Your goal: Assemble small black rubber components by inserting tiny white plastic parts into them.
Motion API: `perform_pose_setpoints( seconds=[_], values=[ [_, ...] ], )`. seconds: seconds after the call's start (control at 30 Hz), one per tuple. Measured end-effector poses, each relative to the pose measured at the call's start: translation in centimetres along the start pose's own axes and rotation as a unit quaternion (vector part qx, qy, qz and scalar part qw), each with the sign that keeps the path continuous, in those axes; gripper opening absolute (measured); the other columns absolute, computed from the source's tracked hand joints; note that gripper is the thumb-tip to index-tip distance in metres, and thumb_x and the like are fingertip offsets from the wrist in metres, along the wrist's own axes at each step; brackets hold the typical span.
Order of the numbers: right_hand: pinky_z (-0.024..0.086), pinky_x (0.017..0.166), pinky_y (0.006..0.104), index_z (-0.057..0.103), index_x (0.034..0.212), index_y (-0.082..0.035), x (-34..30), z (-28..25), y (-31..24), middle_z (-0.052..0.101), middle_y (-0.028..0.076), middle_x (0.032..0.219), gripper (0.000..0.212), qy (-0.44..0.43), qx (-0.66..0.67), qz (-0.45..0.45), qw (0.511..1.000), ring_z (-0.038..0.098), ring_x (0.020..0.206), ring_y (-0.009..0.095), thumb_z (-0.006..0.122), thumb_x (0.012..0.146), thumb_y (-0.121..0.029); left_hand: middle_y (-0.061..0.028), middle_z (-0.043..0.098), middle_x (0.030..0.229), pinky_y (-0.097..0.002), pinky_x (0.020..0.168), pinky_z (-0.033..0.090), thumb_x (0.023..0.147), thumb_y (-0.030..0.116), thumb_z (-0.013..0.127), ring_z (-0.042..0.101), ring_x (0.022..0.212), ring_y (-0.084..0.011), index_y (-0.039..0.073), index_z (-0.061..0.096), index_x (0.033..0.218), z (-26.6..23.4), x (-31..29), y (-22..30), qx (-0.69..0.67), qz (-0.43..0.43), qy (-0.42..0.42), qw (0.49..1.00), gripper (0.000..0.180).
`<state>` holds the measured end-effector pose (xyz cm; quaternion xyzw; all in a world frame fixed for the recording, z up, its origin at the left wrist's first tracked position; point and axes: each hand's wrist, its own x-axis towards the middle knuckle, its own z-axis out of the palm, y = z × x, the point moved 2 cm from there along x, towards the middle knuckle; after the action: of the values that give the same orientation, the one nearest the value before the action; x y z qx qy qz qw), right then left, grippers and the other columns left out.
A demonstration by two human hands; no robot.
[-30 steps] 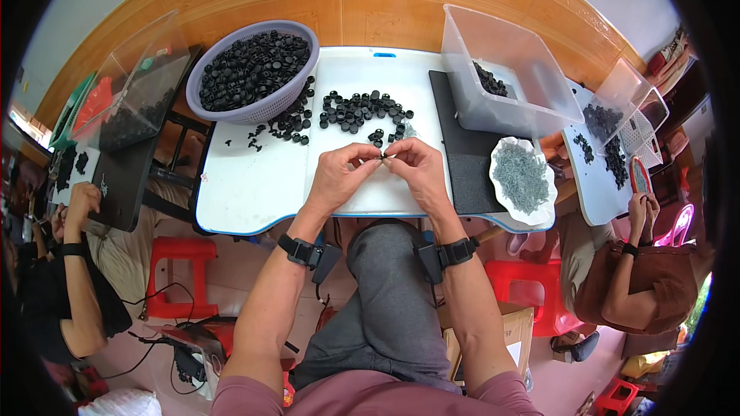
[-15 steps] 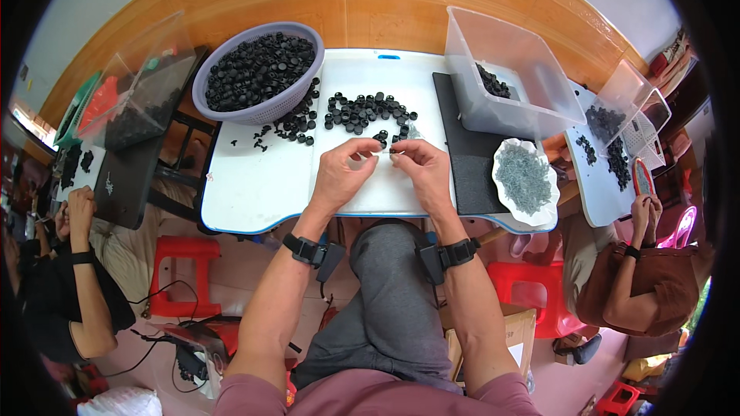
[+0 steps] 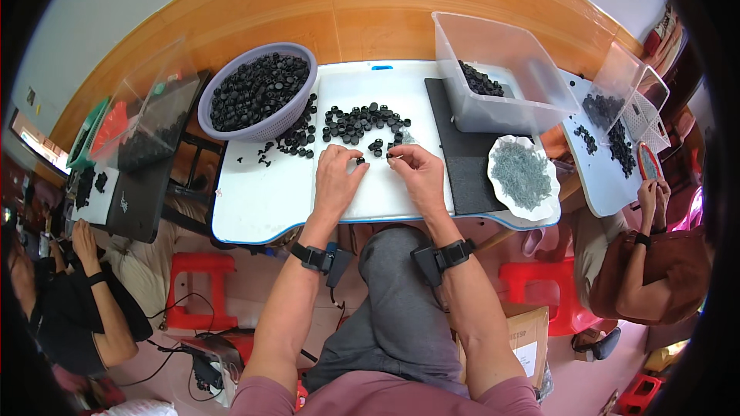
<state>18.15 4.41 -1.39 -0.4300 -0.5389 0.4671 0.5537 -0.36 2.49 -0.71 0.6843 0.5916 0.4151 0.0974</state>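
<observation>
Above the white table (image 3: 254, 192), my left hand (image 3: 335, 181) is closed, with a small round black cap (image 3: 360, 160) between thumb and forefinger. My right hand (image 3: 421, 177) is pinched on a small black part (image 3: 390, 157), partly covered by the fingertips, so its kind is unclear. Just beyond the hands lie a few loose caps (image 3: 376, 146) and a small heap of clear pieces (image 3: 408, 138). A larger spread of black caps (image 3: 358, 119) covers the table behind them.
At the back left, a purple basket (image 3: 274, 125) is heaped with caps. A clear bin (image 3: 509, 112) rests on a black mat (image 3: 472, 177) to the right, near a scalloped white dish (image 3: 543, 208) of thin translucent pieces. People sit at tables on both sides. Red stools (image 3: 202, 263) stand below.
My hands have moved apart, and the left now shows a cap at its fingertips. The view has shifted slightly.
</observation>
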Motion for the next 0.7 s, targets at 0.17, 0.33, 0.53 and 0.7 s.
perform_pose_setpoints(
  seconds=[0.17,0.33,0.53,0.7],
  values=[
    [0.051,0.069,0.0207,0.075,0.103,0.0,-0.4,0.3,-0.5,0.073,0.002,0.087,0.015,-0.019,-0.05,-0.037,0.998,0.065,0.077,0.006,0.074,0.088,0.0,-0.0105,0.07,0.1,-0.0398,0.084,0.052,0.081,0.015,0.081,0.063,0.095,-0.0283,0.004,0.073,0.1,0.1,-0.1,1.1,-0.009,0.045,-0.005,0.999,0.023],
    [0.052,0.064,0.0246,0.076,0.1,-0.003,-0.3,0.5,-0.6,0.075,0.005,0.088,0.015,-0.024,-0.045,-0.054,0.997,0.066,0.073,0.008,0.075,0.085,-0.002,-0.0092,0.071,0.097,-0.0373,0.079,0.053,0.079,0.014,0.082,0.064,0.091,-0.0266,0.004,0.073,0.098,0.0,-0.1,1.2,-0.024,0.059,-0.025,0.998,0.023],
    [0.05,0.062,0.0239,0.077,0.098,-0.003,-0.2,0.5,-0.3,0.074,0.004,0.084,0.013,-0.006,-0.054,-0.029,0.998,0.063,0.069,0.007,0.075,0.085,-0.002,-0.012,0.066,0.102,-0.0399,0.09,0.05,0.082,0.012,0.078,0.061,0.103,-0.0303,0.004,0.073,0.11,-0.7,-0.1,1.3,-0.022,0.078,-0.084,0.993,0.029],
    [0.048,0.06,0.0237,0.077,0.099,-0.003,-0.2,0.5,-0.3,0.073,0.003,0.082,0.014,-0.012,-0.066,-0.026,0.997,0.061,0.067,0.006,0.075,0.085,-0.002,-0.0124,0.061,0.109,-0.0385,0.094,0.048,0.084,0.009,0.073,0.059,0.107,-0.0309,0.003,0.073,0.116,-1.2,0.1,0.3,-0.078,0.005,-0.155,0.985,0.032]
  ],
)
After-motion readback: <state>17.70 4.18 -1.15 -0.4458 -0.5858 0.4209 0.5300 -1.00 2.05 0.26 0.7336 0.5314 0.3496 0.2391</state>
